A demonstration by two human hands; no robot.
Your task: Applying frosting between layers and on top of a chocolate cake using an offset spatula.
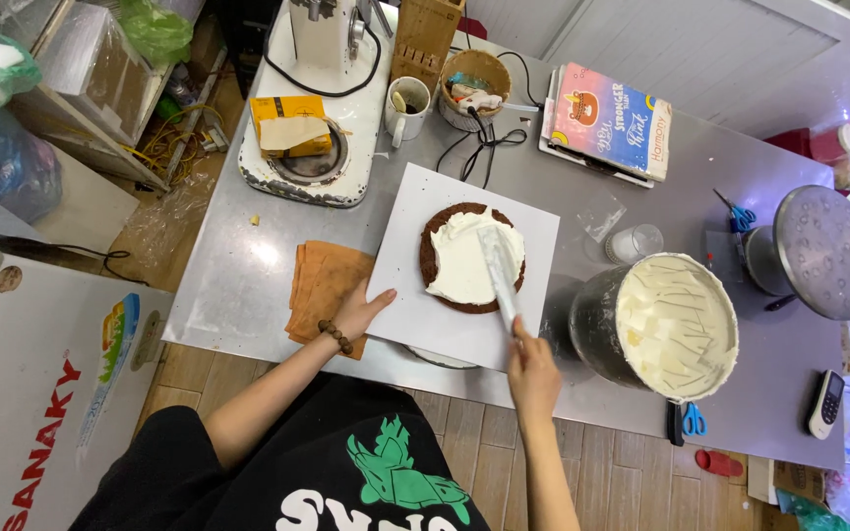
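White cream covers most of the round dark sponge cake (471,258); its left rim is bare. Right hand (531,371) grips the long metal spatula (499,275); left hand (361,310), fingers spread, steadies the square white board (415,315).

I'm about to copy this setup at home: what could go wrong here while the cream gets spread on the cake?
1. The white board overhangs the table edge; the left hand only rests on its edge, so it might tip.
2. The spatula could push cream over the dark cake layer.
3. The cream bowl sits near the table edge beside the right hand.
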